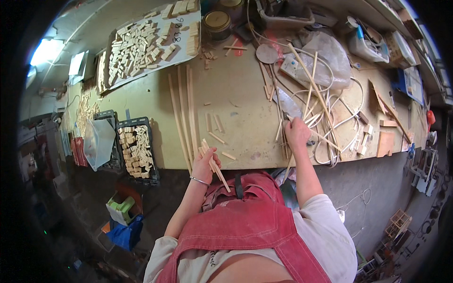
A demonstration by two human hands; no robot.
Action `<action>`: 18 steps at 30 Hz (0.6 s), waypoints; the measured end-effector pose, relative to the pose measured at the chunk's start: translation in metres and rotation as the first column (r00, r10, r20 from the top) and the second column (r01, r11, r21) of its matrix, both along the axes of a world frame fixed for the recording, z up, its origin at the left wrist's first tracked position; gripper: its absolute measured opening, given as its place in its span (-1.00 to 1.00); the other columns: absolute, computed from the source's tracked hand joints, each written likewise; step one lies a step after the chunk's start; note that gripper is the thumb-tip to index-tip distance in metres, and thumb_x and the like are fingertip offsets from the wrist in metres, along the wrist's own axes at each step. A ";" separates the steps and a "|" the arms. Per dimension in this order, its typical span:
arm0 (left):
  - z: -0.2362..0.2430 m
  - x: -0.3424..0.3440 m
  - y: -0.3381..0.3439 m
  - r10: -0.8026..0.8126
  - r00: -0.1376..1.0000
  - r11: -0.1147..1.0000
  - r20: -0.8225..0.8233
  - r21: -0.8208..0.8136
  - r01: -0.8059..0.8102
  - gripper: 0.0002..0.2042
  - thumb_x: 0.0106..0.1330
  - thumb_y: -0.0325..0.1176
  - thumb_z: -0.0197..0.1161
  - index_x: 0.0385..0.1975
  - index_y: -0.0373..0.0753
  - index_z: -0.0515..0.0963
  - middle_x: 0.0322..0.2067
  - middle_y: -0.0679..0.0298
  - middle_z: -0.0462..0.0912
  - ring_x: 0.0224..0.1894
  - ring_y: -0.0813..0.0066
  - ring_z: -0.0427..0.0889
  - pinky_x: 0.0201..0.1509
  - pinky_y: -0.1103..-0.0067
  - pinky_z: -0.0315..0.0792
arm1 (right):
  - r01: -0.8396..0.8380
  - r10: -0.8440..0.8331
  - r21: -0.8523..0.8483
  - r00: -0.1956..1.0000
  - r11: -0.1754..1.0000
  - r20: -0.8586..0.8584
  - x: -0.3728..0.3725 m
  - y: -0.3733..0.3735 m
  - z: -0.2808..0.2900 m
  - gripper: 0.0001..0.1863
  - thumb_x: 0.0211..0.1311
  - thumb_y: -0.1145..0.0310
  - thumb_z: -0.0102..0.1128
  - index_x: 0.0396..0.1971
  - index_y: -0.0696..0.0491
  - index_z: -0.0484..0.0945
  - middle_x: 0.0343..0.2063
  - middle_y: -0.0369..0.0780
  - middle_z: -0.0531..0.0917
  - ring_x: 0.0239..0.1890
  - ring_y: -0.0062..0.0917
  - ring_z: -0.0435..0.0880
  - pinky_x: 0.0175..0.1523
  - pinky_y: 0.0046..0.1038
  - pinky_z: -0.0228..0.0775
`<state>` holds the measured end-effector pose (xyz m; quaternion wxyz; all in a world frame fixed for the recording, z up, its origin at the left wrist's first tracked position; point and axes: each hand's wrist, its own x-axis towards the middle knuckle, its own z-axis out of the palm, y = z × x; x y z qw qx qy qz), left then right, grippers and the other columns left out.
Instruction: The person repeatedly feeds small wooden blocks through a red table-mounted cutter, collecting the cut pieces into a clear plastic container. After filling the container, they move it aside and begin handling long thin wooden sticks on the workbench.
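Note:
My left hand [204,166] is closed round several short thin wooden sticks [220,177] at the bench's front edge. To its left, long pale wooden strips [181,108] lie lengthwise on the bench. A few short stick pieces [217,137] are scattered beyond that hand. Farther right, my right hand [298,134] is wrapped round the handle of a knife with a broad metal blade [289,103]. The blade points away from me, over the bench, beside loose strips [315,94] and a tangled pale cable [333,137]. My fingers hide most of the handle.
A board [153,73] heaped with small wooden blocks is at the back left. A black crate [155,162] of blocks stands by the left front edge. A white power strip [295,68], plastic bag [330,56] and round tin [217,21] are at the back. Wood offcuts [385,144] lie right.

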<state>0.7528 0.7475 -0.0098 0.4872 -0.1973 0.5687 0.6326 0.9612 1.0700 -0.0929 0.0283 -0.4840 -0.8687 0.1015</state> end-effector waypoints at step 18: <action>-0.008 -0.005 0.019 -0.009 1.000 0.999 0.009 -0.050 0.009 -0.78 0.57 -0.21 0.31 -0.02 -0.23 0.61 -0.44 0.31 0.61 -0.43 0.42 0.65 -0.35 0.43 0.57 | -0.184 0.186 0.028 0.970 0.983 -0.157 -0.108 0.044 -0.018 -0.69 0.21 0.11 0.39 -0.36 0.07 0.61 -0.45 -0.10 0.72 -0.37 -0.12 0.75 -0.20 0.01 0.48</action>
